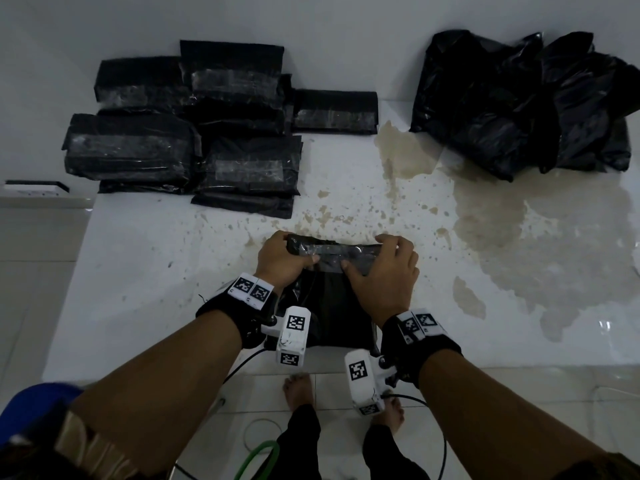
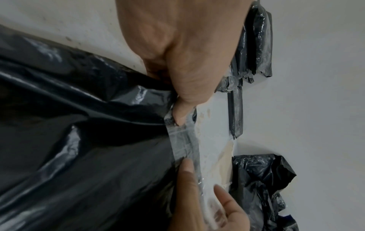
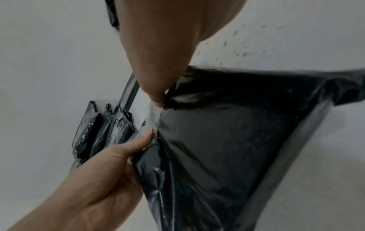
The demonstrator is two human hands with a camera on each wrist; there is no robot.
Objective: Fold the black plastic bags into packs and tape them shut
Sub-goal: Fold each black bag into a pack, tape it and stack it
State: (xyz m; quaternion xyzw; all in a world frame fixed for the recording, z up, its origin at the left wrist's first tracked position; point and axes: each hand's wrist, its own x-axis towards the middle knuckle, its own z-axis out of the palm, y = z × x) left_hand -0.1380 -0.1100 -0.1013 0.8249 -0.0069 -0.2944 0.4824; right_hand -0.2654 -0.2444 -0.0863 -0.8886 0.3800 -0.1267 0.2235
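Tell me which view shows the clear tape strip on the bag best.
The left wrist view: the tape strip runs along the folded edge of the black bag, close and glossy. The head view shows it small between both hands. The right wrist view shows only a blurred, edge-on sliver.

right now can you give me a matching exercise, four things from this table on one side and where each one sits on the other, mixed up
Things:
1. taped packs
2. loose bags
3. bag being folded
4. brown stain

Places:
A. far right corner of the table
B. near edge, under both hands
C. far left of the table
D. on the table top, right of the hands

Pairs: 1-C, 2-A, 3-B, 4-D

The left hand and the right hand grip the taped fold of the bag being folded.
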